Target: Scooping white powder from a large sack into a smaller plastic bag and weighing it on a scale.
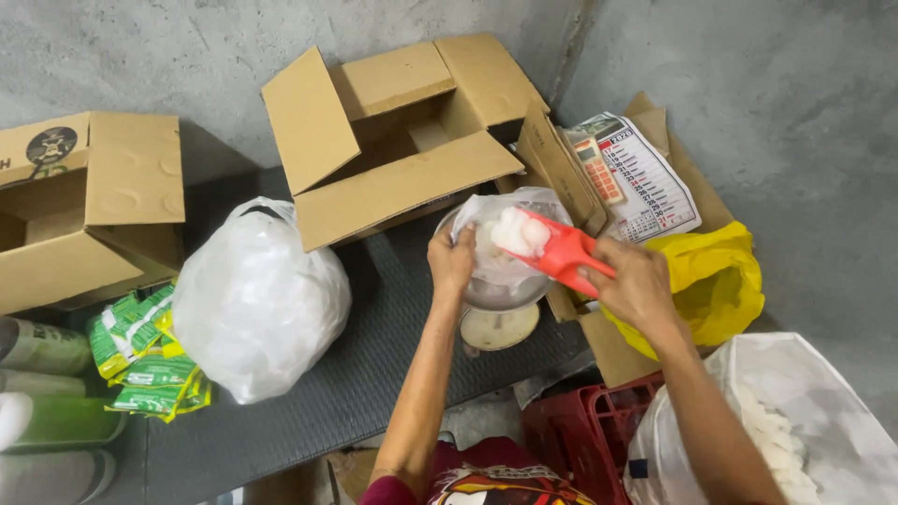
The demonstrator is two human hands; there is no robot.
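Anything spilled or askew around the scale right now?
No spill shows. The scoop in the right hand tips white pieces into the clear bag that the left hand holds open on the scale. The open box behind lies tipped.

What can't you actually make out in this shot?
Head view only:
- The scale dial: hidden under its pan.
- The small clear bag: its fill level is blurred, partly behind the red scoop and left hand.
- The big sack: cut off by the frame's edge.
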